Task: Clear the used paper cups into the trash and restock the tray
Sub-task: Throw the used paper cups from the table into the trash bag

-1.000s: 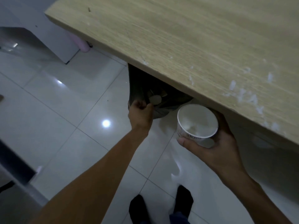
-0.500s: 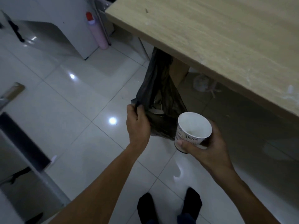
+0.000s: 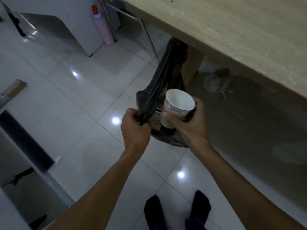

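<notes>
A black plastic trash bag [image 3: 163, 77] hangs from under the edge of the wooden table [image 3: 232, 30]. My left hand [image 3: 134, 128] grips the bag's near rim and holds its mouth open. My right hand [image 3: 187, 123] holds a white printed paper cup [image 3: 178, 105], upright and tilted a little, right over the open mouth. Another printed cup [image 3: 156, 119] shows inside the bag. No tray is in view.
White tiled floor [image 3: 79, 100] spreads to the left. A pink bottle with a red cap [image 3: 102, 25] stands by a white cabinet [image 3: 78, 29] at the back. A crumpled pale bag [image 3: 214, 82] lies under the table. My feet [image 3: 176, 211] are at the bottom.
My right hand has carried the cup left and forward, from beside the bag to over its mouth. My left hand has pulled the bag's rim toward me.
</notes>
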Available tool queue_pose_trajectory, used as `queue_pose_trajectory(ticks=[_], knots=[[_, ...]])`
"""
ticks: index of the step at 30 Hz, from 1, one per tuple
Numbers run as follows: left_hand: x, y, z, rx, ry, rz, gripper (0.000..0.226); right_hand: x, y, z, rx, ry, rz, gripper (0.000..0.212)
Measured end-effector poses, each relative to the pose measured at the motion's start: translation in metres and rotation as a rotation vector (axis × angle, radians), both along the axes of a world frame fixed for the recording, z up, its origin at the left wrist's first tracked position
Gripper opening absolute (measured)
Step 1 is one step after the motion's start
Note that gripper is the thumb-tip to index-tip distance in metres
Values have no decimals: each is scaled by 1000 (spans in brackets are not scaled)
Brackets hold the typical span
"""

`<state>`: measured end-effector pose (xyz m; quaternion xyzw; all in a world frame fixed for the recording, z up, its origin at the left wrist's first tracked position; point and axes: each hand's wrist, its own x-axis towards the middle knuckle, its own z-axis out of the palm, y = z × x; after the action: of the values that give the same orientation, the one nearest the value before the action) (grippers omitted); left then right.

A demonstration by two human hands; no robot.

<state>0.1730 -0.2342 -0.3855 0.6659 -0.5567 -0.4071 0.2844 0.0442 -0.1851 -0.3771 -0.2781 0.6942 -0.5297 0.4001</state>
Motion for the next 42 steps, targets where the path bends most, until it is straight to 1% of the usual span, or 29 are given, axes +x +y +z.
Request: queue_pose_trajectory(ticks=[3, 4, 6, 7, 9, 11, 13, 16, 21, 23, 25, 27, 29, 32, 35, 38, 42], knots=[[5, 1, -1, 9, -9, -29, 24, 8, -23, -18, 92, 54, 16, 81], [8, 1, -3, 8, -16, -44, 23, 10, -30, -24, 126, 98, 53, 82], [15, 3, -5, 3, -28, -67, 21, 13, -42, -34, 228, 224, 223, 82], [18, 4, -5, -1, -30, -70, 20, 14, -44, -38, 297, 288, 336, 78], [26, 5, -5, -12, -53, -70, 20, 18, -41, -44, 437, 359, 509, 61], [31, 6, -5, -10, -82, -60, 23, 20, -31, -46, 522, 368, 572, 46], [34, 3, -4, 2, -97, -57, 22, 21, -21, -42, 540, 377, 591, 37], [35, 0, -3, 19, -128, -78, 17, 18, -11, -31, 505, 358, 538, 30], [35, 2, 4, 24, -182, -89, 10, 11, 6, -7, 409, 199, 319, 21], [34, 6, 11, 26, -200, -96, 5, 6, 19, 14, 337, 157, 247, 18], [31, 10, 19, 25, -229, -110, 1, 3, 33, 39, 257, 155, 206, 16], [27, 15, 30, 9, -258, -143, 2, 0, 47, 66, 186, 145, 170, 14], [22, 20, 44, -13, -255, -174, 4, -3, 61, 94, 124, 130, 143, 17], [12, 27, 66, -26, -208, -200, 6, -10, 80, 129, 42, 190, 120, 19], [-1, 36, 94, -89, -117, -243, 12, -19, 96, 162, -31, 230, 81, 18], [-17, 46, 124, -200, 17, -321, 14, -29, 110, 186, -75, 248, 25, 13], [-42, 60, 162, -405, 136, -499, 11, -48, 128, 213, -107, 239, -76, 13]])
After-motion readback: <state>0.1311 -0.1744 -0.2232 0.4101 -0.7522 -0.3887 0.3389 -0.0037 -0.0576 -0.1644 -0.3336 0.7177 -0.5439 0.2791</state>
